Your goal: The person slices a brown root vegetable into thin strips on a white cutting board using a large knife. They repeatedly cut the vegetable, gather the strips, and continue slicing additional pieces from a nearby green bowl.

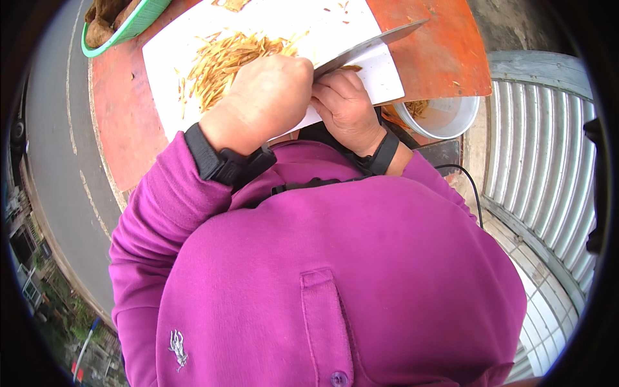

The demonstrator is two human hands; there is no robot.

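My left hand (271,96) is closed in a fist around the hidden handle of a knife. The broad metal knife blade (372,47) points up and to the right over a white board (162,63). My right hand (349,104) has its fingers curled just below the blade, near its base; whether they pinch something is hidden. Beyond my left hand lies a pile of thin yellow-brown strips (227,58) on the board. One brown piece (351,68) shows beside my right fingertips. A few tiny brown scraps are scattered near the board's far edge.
A green plastic basket (130,29) with brown, root-like pieces (100,31) stands at the far left of the orange-red table (445,53). Below the table's right edge is a white bucket (466,116) holding liquid and strips. Corrugated metal (537,145) stands at right; a road (51,96) runs at left.
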